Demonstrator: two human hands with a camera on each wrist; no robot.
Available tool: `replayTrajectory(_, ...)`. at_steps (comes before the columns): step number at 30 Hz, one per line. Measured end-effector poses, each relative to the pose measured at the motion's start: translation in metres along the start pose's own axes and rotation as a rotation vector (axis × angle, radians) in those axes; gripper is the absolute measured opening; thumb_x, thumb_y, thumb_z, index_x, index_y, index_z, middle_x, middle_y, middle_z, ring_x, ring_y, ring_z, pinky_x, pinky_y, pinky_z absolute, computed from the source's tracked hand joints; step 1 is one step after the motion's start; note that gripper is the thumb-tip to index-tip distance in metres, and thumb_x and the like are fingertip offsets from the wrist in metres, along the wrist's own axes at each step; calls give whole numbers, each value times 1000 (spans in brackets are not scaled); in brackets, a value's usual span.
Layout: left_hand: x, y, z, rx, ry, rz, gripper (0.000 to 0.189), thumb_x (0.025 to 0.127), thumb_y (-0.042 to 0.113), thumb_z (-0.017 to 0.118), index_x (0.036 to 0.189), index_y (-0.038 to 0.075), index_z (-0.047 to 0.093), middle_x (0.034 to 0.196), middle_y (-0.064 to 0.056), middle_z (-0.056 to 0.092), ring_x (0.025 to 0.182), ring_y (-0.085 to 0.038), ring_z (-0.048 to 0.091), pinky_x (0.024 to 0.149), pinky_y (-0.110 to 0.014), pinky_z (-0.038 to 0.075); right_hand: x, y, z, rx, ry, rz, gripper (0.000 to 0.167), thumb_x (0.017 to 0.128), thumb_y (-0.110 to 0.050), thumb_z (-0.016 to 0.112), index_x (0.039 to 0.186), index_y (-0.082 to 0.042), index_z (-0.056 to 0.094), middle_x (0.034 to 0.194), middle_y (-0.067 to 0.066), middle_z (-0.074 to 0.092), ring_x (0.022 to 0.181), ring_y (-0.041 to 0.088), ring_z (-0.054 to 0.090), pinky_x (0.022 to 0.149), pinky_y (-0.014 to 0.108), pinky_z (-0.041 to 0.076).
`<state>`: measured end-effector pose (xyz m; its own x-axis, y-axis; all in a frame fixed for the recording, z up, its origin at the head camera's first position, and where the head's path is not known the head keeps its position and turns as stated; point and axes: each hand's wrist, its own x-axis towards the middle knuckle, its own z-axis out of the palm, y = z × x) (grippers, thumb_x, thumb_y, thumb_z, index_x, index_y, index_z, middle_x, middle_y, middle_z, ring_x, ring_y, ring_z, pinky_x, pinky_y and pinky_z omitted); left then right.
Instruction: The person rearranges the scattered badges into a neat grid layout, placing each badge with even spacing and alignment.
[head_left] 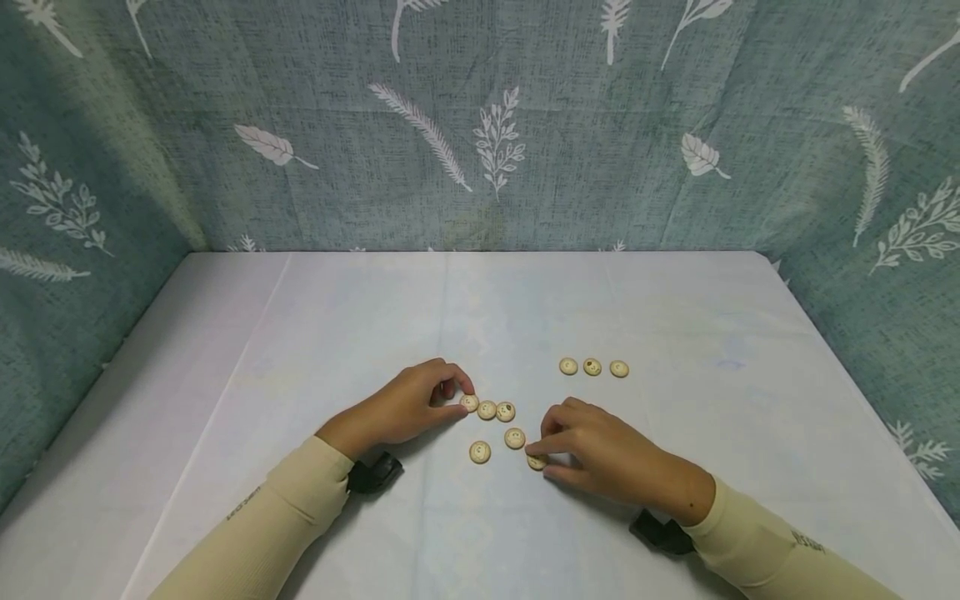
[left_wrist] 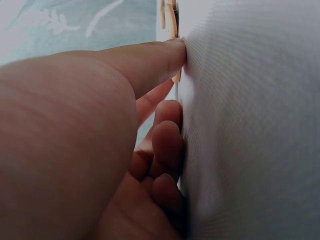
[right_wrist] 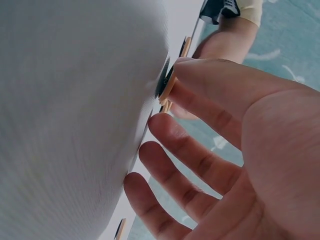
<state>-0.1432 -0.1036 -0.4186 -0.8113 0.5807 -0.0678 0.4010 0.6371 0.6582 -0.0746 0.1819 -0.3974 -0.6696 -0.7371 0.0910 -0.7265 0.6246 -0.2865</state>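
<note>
Small round pale tan discs with little dark marks on their faces lie on the white table. My left hand point(head_left: 412, 404) pinches the leftmost disc point(head_left: 468, 403) of a short touching row between thumb and forefinger, and that disc is flat on the cloth. Beside it in the row are a middle disc point(head_left: 487, 410) and an end disc point(head_left: 506, 412). My right hand point(head_left: 600, 446) pinches another disc point(head_left: 536, 462) by its edge. In the right wrist view this pinched disc point(right_wrist: 168, 88) is tilted, partly off the cloth, under the thumb; the other fingers are spread.
Two loose discs lie between my hands, one point(head_left: 514, 438) near the right fingertips and one point(head_left: 480, 452) nearer me. Farther back, three spaced discs point(head_left: 592, 367) form a line. Green leaf-patterned curtains point(head_left: 480, 167) border the white tablecloth point(head_left: 337, 317) at back and sides.
</note>
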Motion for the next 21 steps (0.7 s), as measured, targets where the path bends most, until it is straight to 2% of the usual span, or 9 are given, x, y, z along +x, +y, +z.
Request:
replayTrajectory(11,0,0,0,-8,2,8,20,90,21,76,107,20,66,89,2,54,79,-11,48,72,-25,43,0,2,2,-3,33,-12,18,85,-22,81,102,-25,80,94,-7,64,88,7,52,77,24,49)
replayTrajectory(21,0,-2,1,3,9,11,20,90,21,77,107,20,66,88,3,54,79,-11,48,71,-24,44,1,3,2,-7,31,-16,17,83,-22,83,99,-24,81,95,-7,64,87,7,51,75,22,48)
